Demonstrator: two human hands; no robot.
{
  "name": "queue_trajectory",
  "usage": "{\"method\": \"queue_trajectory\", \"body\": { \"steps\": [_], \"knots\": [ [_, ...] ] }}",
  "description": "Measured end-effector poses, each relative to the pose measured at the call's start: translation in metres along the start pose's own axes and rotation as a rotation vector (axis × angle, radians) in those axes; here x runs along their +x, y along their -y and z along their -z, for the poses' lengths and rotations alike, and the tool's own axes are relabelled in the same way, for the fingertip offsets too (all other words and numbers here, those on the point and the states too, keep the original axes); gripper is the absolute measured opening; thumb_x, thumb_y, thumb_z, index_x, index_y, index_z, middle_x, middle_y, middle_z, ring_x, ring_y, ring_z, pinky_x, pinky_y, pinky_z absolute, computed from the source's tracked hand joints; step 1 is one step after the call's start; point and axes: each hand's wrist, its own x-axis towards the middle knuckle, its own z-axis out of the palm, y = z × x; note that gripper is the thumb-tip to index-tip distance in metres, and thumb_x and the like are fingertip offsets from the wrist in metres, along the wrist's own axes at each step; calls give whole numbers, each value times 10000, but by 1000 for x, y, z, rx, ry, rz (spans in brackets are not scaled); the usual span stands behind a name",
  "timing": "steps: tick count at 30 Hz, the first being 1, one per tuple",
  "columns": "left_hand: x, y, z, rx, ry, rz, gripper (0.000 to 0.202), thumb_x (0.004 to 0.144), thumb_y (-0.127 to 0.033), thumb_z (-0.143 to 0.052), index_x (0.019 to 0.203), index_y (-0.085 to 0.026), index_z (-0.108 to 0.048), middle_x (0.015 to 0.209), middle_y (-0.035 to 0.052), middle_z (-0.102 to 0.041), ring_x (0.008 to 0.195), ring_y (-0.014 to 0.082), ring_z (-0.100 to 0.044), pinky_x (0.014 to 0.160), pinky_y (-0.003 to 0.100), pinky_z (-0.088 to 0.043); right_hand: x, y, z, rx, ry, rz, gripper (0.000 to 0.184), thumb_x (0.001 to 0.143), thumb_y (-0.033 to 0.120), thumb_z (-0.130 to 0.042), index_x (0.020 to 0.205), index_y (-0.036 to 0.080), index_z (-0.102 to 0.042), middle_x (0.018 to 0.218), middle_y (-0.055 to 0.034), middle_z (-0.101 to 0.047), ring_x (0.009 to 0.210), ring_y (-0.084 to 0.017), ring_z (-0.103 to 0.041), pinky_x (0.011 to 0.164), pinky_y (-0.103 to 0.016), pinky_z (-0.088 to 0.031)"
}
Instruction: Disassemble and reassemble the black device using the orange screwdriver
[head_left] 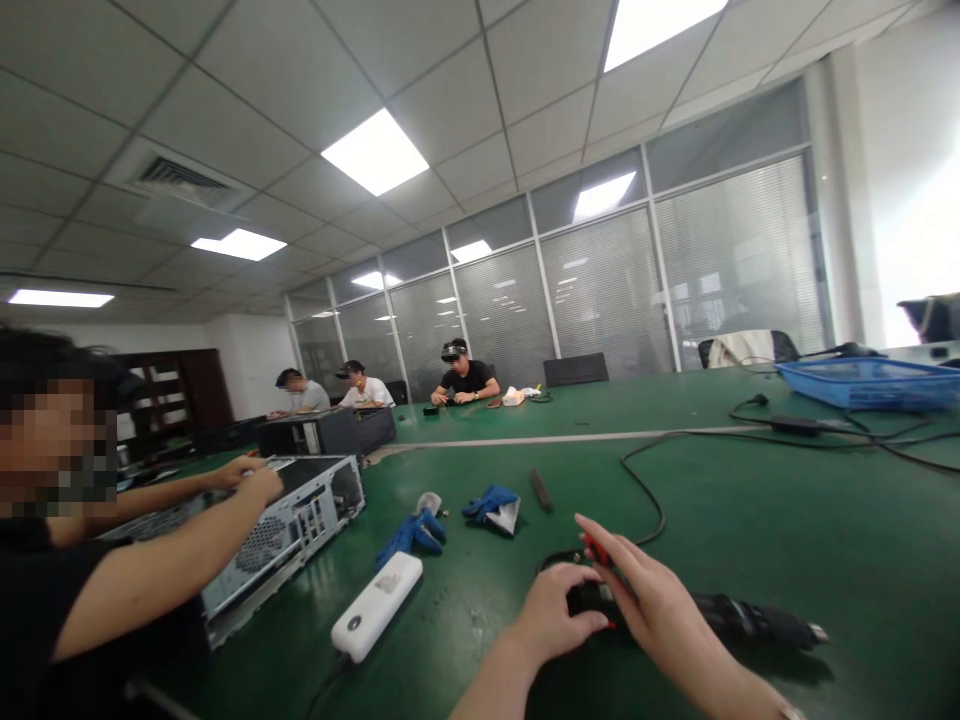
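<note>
Steady the black tool (754, 621) with the left hand (551, 612), its grip around one end; the right hand's (658, 597) grip: cannot tell.

Taking the middle of the view as the dial's centre, a grey metal computer case (289, 530) lies at eight o'clock on the green tabletop (750, 500). At seven sits a white oblong plastic unit (379, 605), a crumpled blue-and-grey glove (424, 532) near its far end. A second blue-and-grey glove (493, 505) rests towards six, a narrow dark bar (541, 490) at five, a shallow blue plastic basket (862, 385) at three. A bright square ceiling light (375, 150) glows at eleven.
</note>
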Motion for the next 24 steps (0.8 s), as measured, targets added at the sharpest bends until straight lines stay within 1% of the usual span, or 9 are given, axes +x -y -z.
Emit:
{"method": "queue_trajectory", "body": {
  "steps": [3, 6, 8, 10, 12, 16, 20, 22, 24],
  "knots": [
    [0, 0, 0, 4, 11, 6, 439, 688, -240, -796, 1107, -222, -665, 1090, 30, -686, 1003, 238, -621, 927, 324, -468, -2, -4, 0, -10, -35, -18, 486, 969, 224, -350, 1446, 290, -284, 1238, -98, -533, 1075, -183, -593, 889, -289, -521],
    [-1, 0, 1, 12, 12, 19, 451, 700, -230, -786, 1132, -231, -656, 1117, 27, -678, 1029, 235, -617, 946, 326, -459, -6, -7, 3, -72, -93, -68, 437, 961, 262, -396, 1397, 296, -380, 1135, -85, -558, 979, -192, -620, 812, -291, -540],
    [-2, -1, 1, 15, 13, 9, 500, 699, -255, -793, 1175, -245, -638, 1151, 29, -668, 1052, 237, -612, 966, 333, -450, -8, -9, 5, -52, -103, -70, 435, 967, 251, -378, 1400, 295, -374, 1091, -75, -574, 945, -181, -627, 792, -277, -540],
    [-2, -2, 0, 18, 18, -7, 627, 640, -339, -843, 1218, -249, -615, 1176, 43, -661, 1064, 258, -610, 971, 350, -449, -10, -9, 7, -11, -122, -63, 459, 969, 244, -366, 1425, 282, -328, 1141, -83, -571, 1002, -185, -616, 832, -279, -532],
    [-1, -2, -3, 32, 22, -24, 710, 583, -408, -871, 1225, -243, -615, 1161, 56, -671, 1051, 280, -617, 959, 366, -456, -10, -9, 8, -13, -144, -60, 470, 958, 270, -399, 1424, 268, -331, 1184, -94, -556, 1048, -203, -600, 860, -298, -525],
    [3, -2, -7, 76, 24, -13, 606, 652, -395, -839, 1205, -249, -639, 1120, 52, -697, 1025, 278, -635, 945, 377, -458, -10, -11, 10, -70, -139, -85, 432, 947, 289, -422, 1378, 261, -405, 1065, -83, -592, 930, -206, -626, 786, -309, -538],
    [1, -5, -5, 39, 71, -8, 633, 660, -392, -836, 1242, -275, -616, 1173, 35, -683, 1055, 261, -636, 956, 352, -454, -11, -12, 13, -49, -149, -69, 469, 958, 286, -399, 1422, 256, -338, 1140, -92, -584, 990, -204, -621, 816, -301, -534],
    [-2, -7, -4, 20, 94, -12, 624, 657, -413, -834, 1228, -267, -628, 1158, 35, -691, 1036, 258, -648, 947, 338, -461, -12, -12, 14, -77, -169, -66, 484, 946, 327, -444, 1416, 259, -350, 1138, -90, -577, 984, -210, -621, 813, -304, -533],
    [-4, -9, -5, 8, 100, -19, 624, 649, -431, -835, 1215, -259, -638, 1140, 36, -699, 1016, 255, -657, 941, 327, -465, -13, -12, 14, -106, -179, -73, 474, 936, 350, -475, 1394, 271, -384, 1076, -74, -587, 915, -201, -631, 766, -293, -538]
  ]
}}
